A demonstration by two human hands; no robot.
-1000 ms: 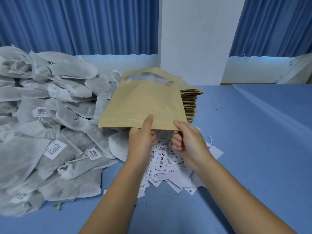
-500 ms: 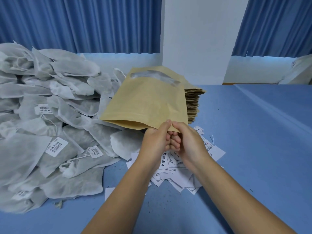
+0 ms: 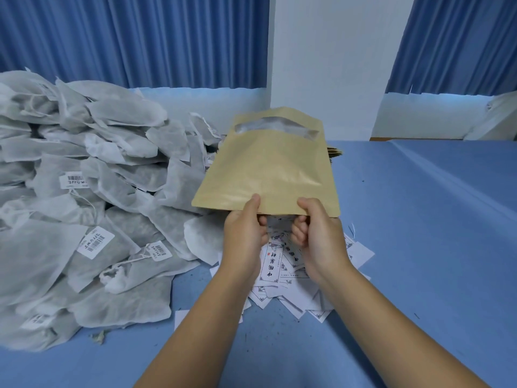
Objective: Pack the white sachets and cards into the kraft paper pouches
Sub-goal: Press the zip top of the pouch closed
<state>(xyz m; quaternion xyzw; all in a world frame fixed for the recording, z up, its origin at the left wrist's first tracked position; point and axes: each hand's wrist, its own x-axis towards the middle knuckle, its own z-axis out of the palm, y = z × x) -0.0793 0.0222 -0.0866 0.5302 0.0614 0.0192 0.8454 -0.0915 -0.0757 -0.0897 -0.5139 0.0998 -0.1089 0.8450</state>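
Note:
A kraft paper pouch (image 3: pixel 268 166) with a clear window near its far end is held up above the table's middle. My left hand (image 3: pixel 244 231) pinches its near edge, thumb on top. My right hand (image 3: pixel 319 233) pinches the same edge a little to the right. Under both hands lies a loose pile of white printed cards (image 3: pixel 282 273). A large heap of white sachets (image 3: pixel 84 197) with barcode tags fills the left side. Behind the held pouch, only a sliver of the kraft pouch stack (image 3: pixel 334 155) shows.
The table is covered in blue cloth (image 3: pixel 419 247), bare on the right. Blue curtains and a white pillar (image 3: pixel 330 65) stand behind. A white bag-like object (image 3: pixel 498 119) sits at the far right edge. A small scrap (image 3: pixel 98 336) lies near the sachet heap.
My hands, which had closed together at the pouch's near edge, have spread apart along it. The pouch has shifted right and now hides most of the stack behind.

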